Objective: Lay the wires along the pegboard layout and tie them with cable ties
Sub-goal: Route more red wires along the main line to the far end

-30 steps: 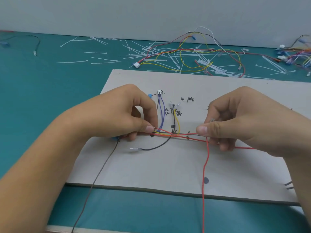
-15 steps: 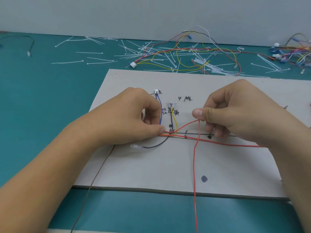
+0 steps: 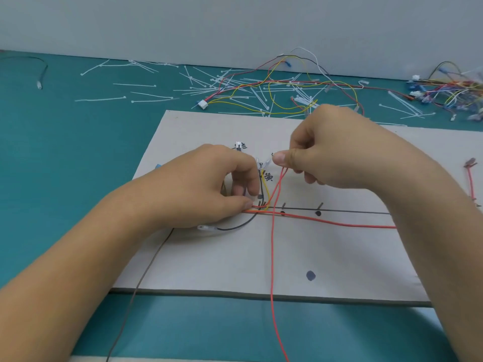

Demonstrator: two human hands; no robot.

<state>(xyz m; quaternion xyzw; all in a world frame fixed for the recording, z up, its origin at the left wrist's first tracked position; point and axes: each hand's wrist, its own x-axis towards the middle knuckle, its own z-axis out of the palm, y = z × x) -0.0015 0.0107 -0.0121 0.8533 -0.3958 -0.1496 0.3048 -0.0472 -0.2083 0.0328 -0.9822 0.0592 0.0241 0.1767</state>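
A grey layout board (image 3: pixel 339 262) lies on the teal table, with a drawn black line (image 3: pixel 352 211) and black dots on it. My left hand (image 3: pixel 209 186) pinches the bundle of wires (image 3: pixel 257 205) against the board at the line's left end. My right hand (image 3: pixel 321 150) pinches a red wire (image 3: pixel 272 246) between thumb and forefinger, raised above the board. That wire hangs down over the board's front edge. A second red wire (image 3: pixel 339 223) runs right along the line. Black and yellow wires (image 3: pixel 264 189) rise beside my left fingers.
Several loose white cable ties (image 3: pixel 146 96) lie scattered on the table behind the board. A tangle of red, yellow and white wires (image 3: pixel 285 87) sits behind my right hand. More coloured wires (image 3: pixel 449 92) are at the far right. A grey wire (image 3: pixel 136 288) trails off the board's left front.
My right hand has lifted the red wire up and back from the drawn line toward the board's labels. My left hand stays pinching the bundle at the same spot.
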